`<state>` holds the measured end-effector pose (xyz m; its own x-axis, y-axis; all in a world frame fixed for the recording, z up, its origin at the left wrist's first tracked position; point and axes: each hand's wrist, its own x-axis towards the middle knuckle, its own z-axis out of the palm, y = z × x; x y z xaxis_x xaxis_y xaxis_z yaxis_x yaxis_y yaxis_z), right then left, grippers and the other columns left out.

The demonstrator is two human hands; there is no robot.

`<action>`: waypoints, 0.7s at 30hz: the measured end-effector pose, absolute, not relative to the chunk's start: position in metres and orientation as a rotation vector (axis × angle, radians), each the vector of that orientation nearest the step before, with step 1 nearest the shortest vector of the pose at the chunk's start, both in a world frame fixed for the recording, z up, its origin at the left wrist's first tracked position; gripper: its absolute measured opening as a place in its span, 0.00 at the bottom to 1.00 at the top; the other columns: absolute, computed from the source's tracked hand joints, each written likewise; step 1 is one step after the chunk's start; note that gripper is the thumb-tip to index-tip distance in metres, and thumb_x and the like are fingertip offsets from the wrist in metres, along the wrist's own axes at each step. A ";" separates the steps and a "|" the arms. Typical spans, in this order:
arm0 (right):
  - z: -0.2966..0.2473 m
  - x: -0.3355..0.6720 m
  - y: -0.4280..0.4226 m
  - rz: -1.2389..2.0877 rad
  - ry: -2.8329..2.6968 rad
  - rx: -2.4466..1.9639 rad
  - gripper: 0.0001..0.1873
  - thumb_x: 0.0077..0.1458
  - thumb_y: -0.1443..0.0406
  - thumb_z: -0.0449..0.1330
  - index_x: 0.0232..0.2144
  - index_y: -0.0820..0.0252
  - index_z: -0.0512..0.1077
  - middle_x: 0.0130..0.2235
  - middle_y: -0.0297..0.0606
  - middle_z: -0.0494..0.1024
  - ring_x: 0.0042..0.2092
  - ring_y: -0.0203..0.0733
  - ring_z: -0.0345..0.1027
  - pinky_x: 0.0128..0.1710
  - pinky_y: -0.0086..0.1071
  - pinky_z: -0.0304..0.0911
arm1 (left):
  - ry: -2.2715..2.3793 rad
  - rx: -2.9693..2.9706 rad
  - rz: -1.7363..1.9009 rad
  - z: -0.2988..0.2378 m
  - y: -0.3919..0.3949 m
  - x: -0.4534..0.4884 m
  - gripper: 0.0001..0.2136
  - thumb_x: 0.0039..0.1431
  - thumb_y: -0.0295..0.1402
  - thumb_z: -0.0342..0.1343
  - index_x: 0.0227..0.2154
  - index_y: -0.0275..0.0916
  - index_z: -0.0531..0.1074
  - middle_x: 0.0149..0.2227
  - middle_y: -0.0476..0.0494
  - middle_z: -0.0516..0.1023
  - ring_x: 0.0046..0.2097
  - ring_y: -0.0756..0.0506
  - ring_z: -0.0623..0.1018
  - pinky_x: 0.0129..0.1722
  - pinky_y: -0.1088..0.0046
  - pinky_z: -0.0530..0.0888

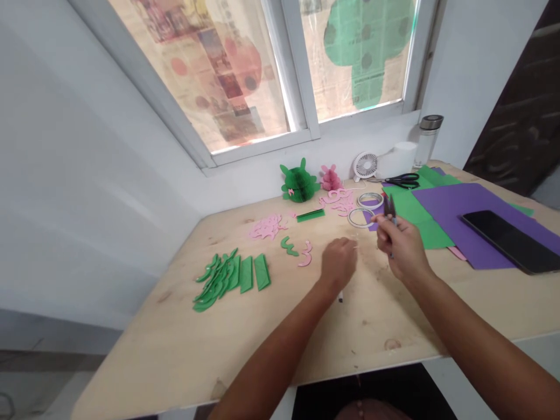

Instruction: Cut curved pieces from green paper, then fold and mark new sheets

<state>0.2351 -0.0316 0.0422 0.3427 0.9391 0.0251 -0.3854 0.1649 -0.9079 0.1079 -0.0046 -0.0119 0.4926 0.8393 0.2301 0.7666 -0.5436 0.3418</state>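
Note:
My right hand (402, 245) is closed around small scissors (391, 205), whose dark blades point up and away from me. Just beyond its fingertips lies a roll of tape (359, 225), and a second tape roll (370, 194) is behind it. My left hand (339, 262) is closed above the wooden table; whatever its fingers pinch is too small or hidden to make out. Below that hand pokes out the dark tip of a white pen (340, 297). To its left lie a wavy pink paper piece (306, 255) and a wavy green paper piece (289, 247).
Green paper cutouts (219, 280) and pink scraps (266, 226) lie leftward. A green paper honeycomb figure (300, 182) and a pink one (331, 178) stand by the wall. Rightward are purple paper (464, 216), a phone (511, 242), black scissors (402, 179), a fan (365, 166) and a bottle (426, 143).

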 end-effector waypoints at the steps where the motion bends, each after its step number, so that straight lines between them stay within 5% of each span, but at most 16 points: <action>1: 0.037 0.231 -0.028 1.112 -0.721 -0.997 0.17 0.39 0.55 0.67 0.26 0.61 0.71 0.15 0.22 0.56 0.16 0.25 0.41 0.15 0.24 0.34 | 1.440 2.565 0.504 -0.014 -0.001 0.093 0.12 0.60 0.25 0.45 0.40 0.34 0.73 0.42 0.35 0.76 0.46 0.40 0.74 0.46 0.61 0.69; 11: -0.024 0.206 -0.014 1.288 -0.789 -1.148 0.14 0.38 0.56 0.64 0.23 0.62 0.69 0.13 0.21 0.57 0.14 0.26 0.43 0.13 0.24 0.35 | 1.453 2.797 0.084 -0.031 0.017 0.052 0.07 0.59 0.21 0.49 0.34 0.33 0.72 0.39 0.38 0.74 0.45 0.42 0.74 0.43 0.63 0.73; 17: -0.032 0.208 -0.014 1.265 -0.775 -1.157 0.15 0.39 0.56 0.64 0.25 0.62 0.70 0.14 0.22 0.58 0.14 0.26 0.43 0.14 0.25 0.35 | 1.485 2.772 0.107 -0.034 0.021 0.048 0.14 0.61 0.37 0.53 0.47 0.36 0.68 0.47 0.41 0.72 0.46 0.44 0.74 0.44 0.60 0.74; 21: -0.023 0.214 -0.013 1.186 -0.761 -1.120 0.17 0.39 0.55 0.64 0.26 0.62 0.71 0.15 0.22 0.56 0.15 0.26 0.43 0.14 0.25 0.36 | 1.645 2.669 0.330 -0.025 0.016 0.054 0.09 0.62 0.26 0.46 0.37 0.34 0.73 0.38 0.40 0.76 0.42 0.46 0.75 0.44 0.66 0.72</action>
<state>0.2139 -0.0125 -0.0228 0.2482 0.9644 -0.0912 -0.3191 -0.0074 -0.9477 0.0537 0.0164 -0.0253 0.4337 0.8824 0.1826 0.8846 -0.4555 0.1002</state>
